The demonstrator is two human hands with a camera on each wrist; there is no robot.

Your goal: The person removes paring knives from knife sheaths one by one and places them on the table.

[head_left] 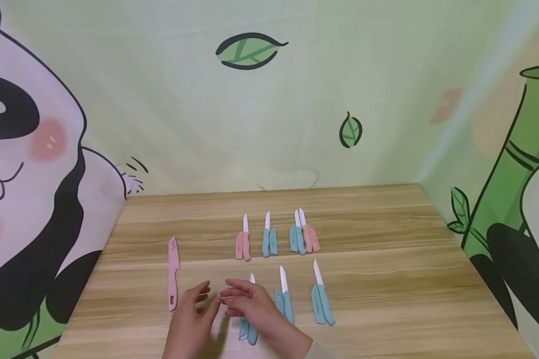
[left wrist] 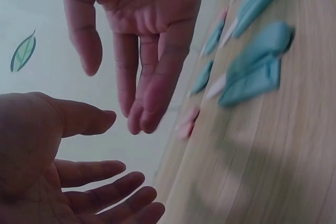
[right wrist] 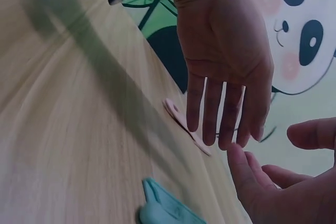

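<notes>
My left hand [head_left: 192, 314] and right hand [head_left: 257, 305] hover over the front of the table, palms facing and fingers loosely bent. Neither holds anything; in the head view their fingertips nearly meet. Beneath the right hand lies a blue-handled paring knife [head_left: 252, 335] beside its blue sheath [head_left: 243, 329], both partly covered by the hand. To its right are another blue knife [head_left: 289, 306] with its sheath [head_left: 279, 301], then a third blue knife [head_left: 326, 304] and sheath [head_left: 317, 305]. Left of my left hand is an all-pink knife-shaped piece [head_left: 173, 269] with a holed handle.
Along the back stand out a pink knife [head_left: 246, 244] and sheath [head_left: 239, 245], a blue knife [head_left: 266, 242] and sheath [head_left: 273, 241], and a close group of a blue knife [head_left: 300, 240], a pink knife [head_left: 307, 237] and their sheaths. A printed cloth [head_left: 184, 99] hangs behind the table.
</notes>
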